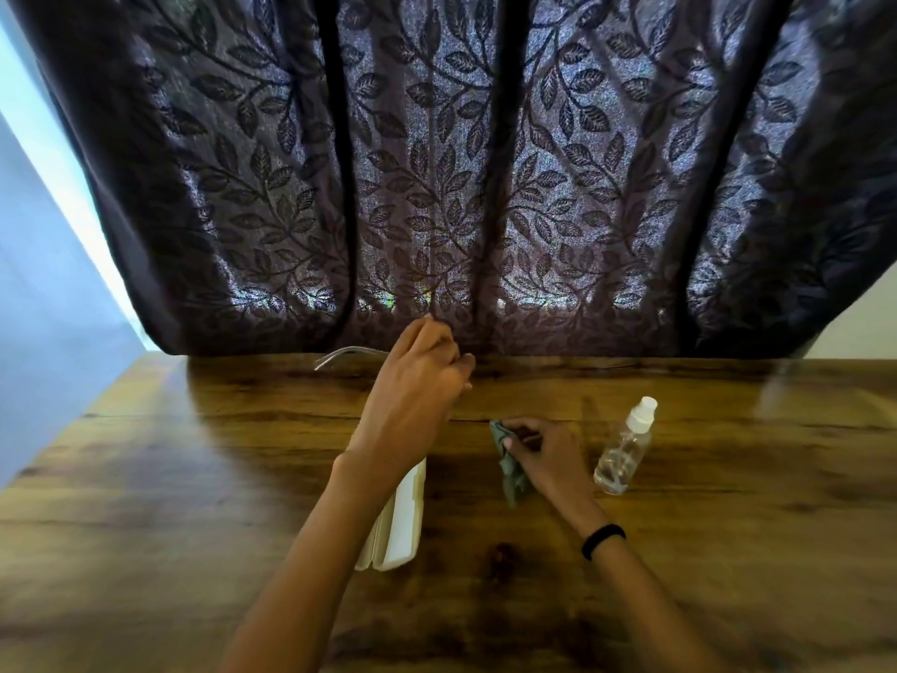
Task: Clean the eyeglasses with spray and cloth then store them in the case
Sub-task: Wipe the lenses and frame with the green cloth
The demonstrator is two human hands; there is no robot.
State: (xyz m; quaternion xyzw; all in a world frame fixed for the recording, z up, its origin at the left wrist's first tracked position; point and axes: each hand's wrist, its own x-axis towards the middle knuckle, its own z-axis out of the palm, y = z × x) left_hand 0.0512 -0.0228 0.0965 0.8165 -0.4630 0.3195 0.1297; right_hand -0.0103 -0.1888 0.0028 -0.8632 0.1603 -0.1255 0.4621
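Left grip pinches the glasses above the worktop's far edge; right grip clutches the cloth. Held so lightly by one end, the glasses could slip or twist

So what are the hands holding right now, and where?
The right hand pinches the top of the grey-green cloth. The left hand is closed over the eyeglasses; the exact grip is hidden.

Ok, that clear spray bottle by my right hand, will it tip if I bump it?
Probably. The spray bottle stands upright, tall and narrow, so it may topple. It looks nearly empty, likely light. Being round, it could roll across the table.
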